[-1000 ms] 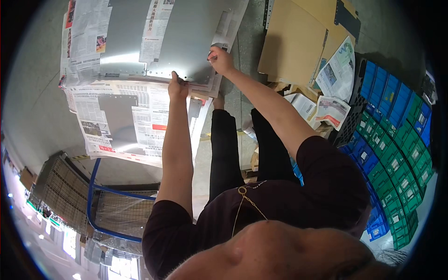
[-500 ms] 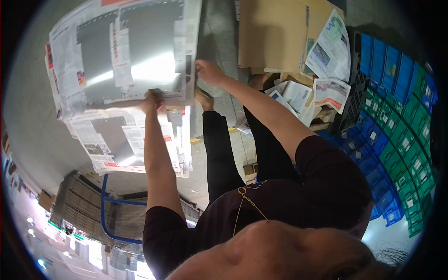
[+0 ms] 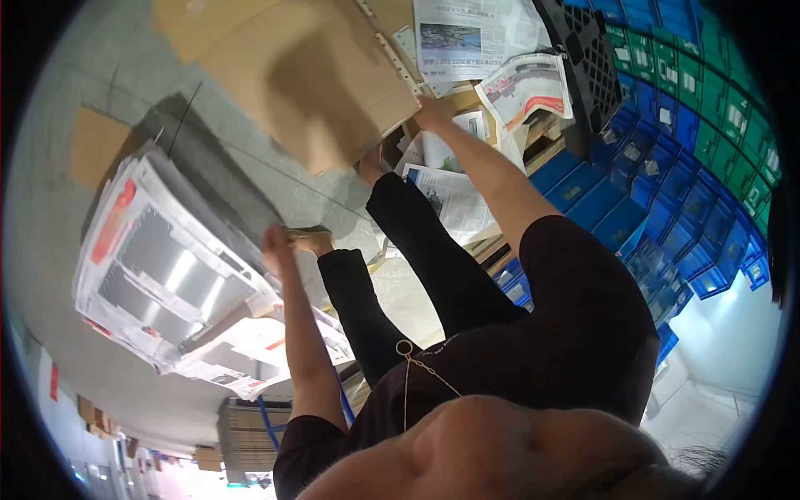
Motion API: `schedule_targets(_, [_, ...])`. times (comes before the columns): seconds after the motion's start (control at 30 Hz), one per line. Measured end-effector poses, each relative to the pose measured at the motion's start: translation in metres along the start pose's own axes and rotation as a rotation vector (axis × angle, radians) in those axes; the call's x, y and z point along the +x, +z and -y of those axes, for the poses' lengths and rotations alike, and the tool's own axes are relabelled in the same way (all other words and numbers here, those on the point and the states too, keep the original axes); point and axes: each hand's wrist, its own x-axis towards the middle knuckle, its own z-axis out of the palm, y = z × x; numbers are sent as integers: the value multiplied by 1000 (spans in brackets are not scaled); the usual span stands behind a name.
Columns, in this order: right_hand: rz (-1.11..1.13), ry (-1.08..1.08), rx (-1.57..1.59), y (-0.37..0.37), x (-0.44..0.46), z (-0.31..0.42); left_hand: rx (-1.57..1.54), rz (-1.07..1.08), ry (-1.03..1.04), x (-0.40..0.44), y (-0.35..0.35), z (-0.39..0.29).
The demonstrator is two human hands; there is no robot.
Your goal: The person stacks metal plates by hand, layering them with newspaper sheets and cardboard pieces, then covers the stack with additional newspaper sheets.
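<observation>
Spreading across the upper part of the view, the brown cardboard sheet looks flat and plain, with a broad shadow over its middle. To the left, near the person's left hand, is the newspaper stack, its many layers showing along the upper edge. Flat grey metal plates lie on its top; they are smooth, with pale streaks of reflected light and printed paper around them. Beyond the cardboard's right side are loose newspapers, one bearing a red band. Smallest is the pale perforated strip, narrow and straight, along the cardboard's right edge; whether it belongs to a larger piece underneath cannot be told.

Bare grey floor opens between the stack and the cardboard, leaving the two well apart. The cardboard's lower edge comes close to the person's right foot, and room is tighter there, with paper and a wooden pallet on the right.

At the strip's lower end, by the cardboard's corner, is the right hand; I cannot tell whether its fingers pinch anything. The left hand is beside the stack, blurred, its finger state unclear.
</observation>
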Motion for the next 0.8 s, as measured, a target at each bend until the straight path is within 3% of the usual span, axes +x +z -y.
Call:
schedule_targets(0.03, [-73, -79, 33, -1, 29, -13, -435, 274, -97, 1, 40, -18])
schedule_targets(0.07, [-147, -157, 63, 0, 53, -26, -262, 333, -107, -1, 85, -46])
schedule_targets(0.1, [-71, -172, 1, -7, 64, -27, -87, 390, -119, 3, 126, -70])
schedule_targets(0.17, [77, -215, -116, -39, 84, -14, 100, 536, 239, 38, 193, -69])
schedule_targets(0.23, [-64, -399, -364, -39, 98, -30, 379, 527, 650, 62, 250, -114])
schedule_targets(0.3, [-122, -548, -554, -46, 104, -46, 560, 567, 743, 97, 304, -137])
schedule_targets(0.37, [-251, -550, -408, -34, 112, -72, 662, 507, 683, 106, 349, -185])
schedule_targets(0.4, [-317, -549, -340, -30, 115, -85, 660, 499, 803, 126, 375, -188])
schedule_targets(0.5, [-226, -331, -537, -43, 111, -126, 696, 497, 1003, 141, 427, -229])
schedule_targets(0.6, [-132, 166, -352, -32, 126, -171, 912, 451, 970, 138, 462, -244])
schedule_targets(0.7, [-82, 540, 174, -49, 125, -196, 841, 349, 891, 126, 475, -241])
schedule_targets(0.8, [-319, 659, 538, -19, 125, -214, 907, 374, 738, 116, 478, -251])
